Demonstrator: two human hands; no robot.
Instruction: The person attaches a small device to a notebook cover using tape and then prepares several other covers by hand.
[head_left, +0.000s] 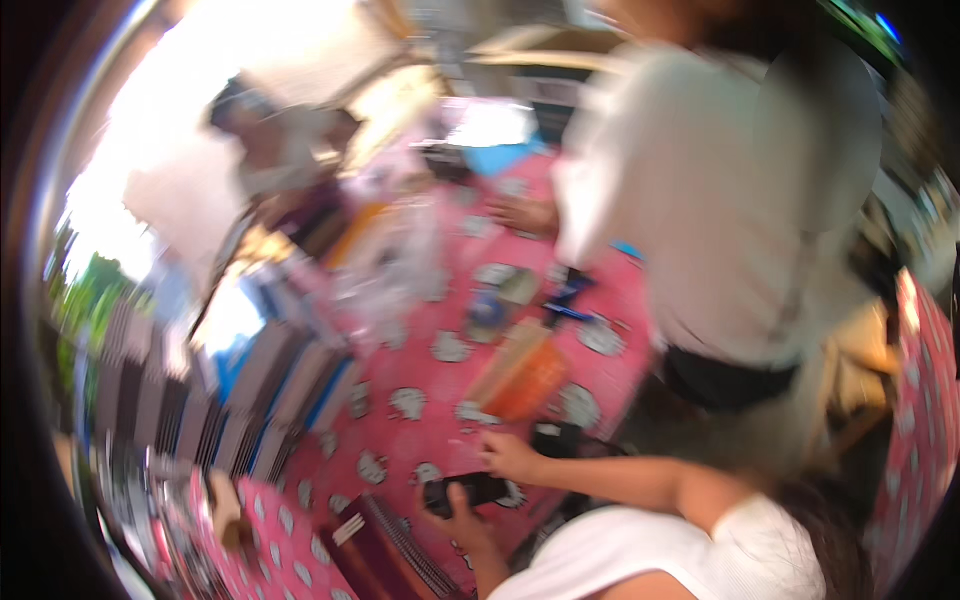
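Observation:
Neither of my hands shows in the head view. The hands in sight belong to other people. Nearest to me, a person in a white top holds a dark phone-like device (pixel 470 492) in one hand, with the other hand (pixel 510 458) close above it. In front of them lies an orange-covered book or block (pixel 522 372). A standing person in a pale shirt (pixel 715 210) rests a hand (pixel 525 215) on the table. The picture is smeared by motion, so small things are hard to make out.
A pink patterned cloth (pixel 408 402) covers the table. Stacks of books (pixel 235 410) stand at the left; a spiral-bound notebook (pixel 385 550) lies near the front. Clear plastic wrapping (pixel 390 270) and blue items (pixel 570 295) lie farther back. Another person (pixel 275 150) is at the far left.

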